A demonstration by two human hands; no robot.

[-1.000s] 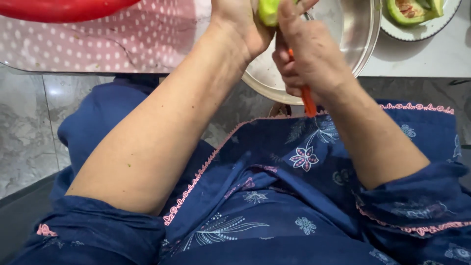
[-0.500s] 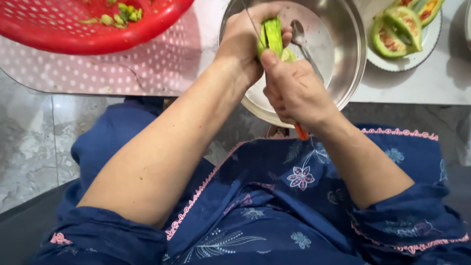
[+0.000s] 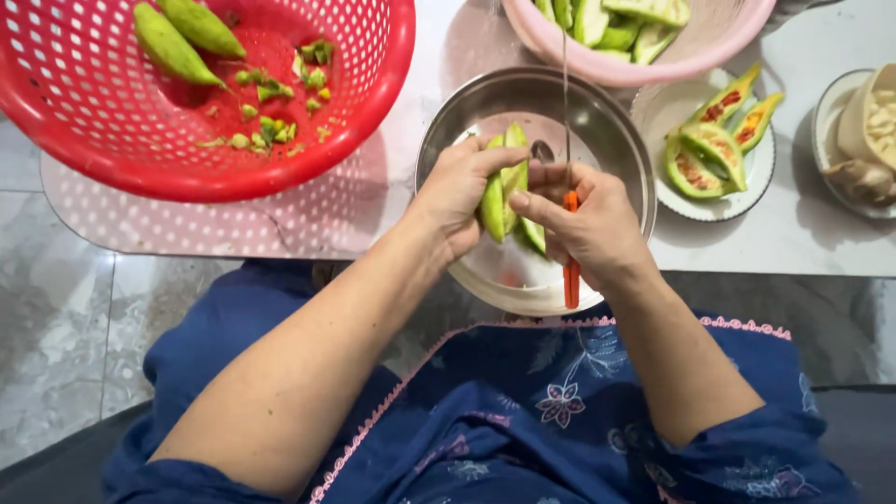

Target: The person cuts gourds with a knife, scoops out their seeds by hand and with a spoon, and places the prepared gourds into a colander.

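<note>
Right hand gripping orange-handled knife, blade pointing away | left hand pinching split green gourd over steel bowl, catching scraps | beyond the bowl: red basket holding whole gourds, pink bowl collecting cut halves.

Before you, a red perforated basket holding two whole green gourds and trimmings, a pink bowl of cut pieces, and a white plate of halved gourds share the pale tabletop.
</note>
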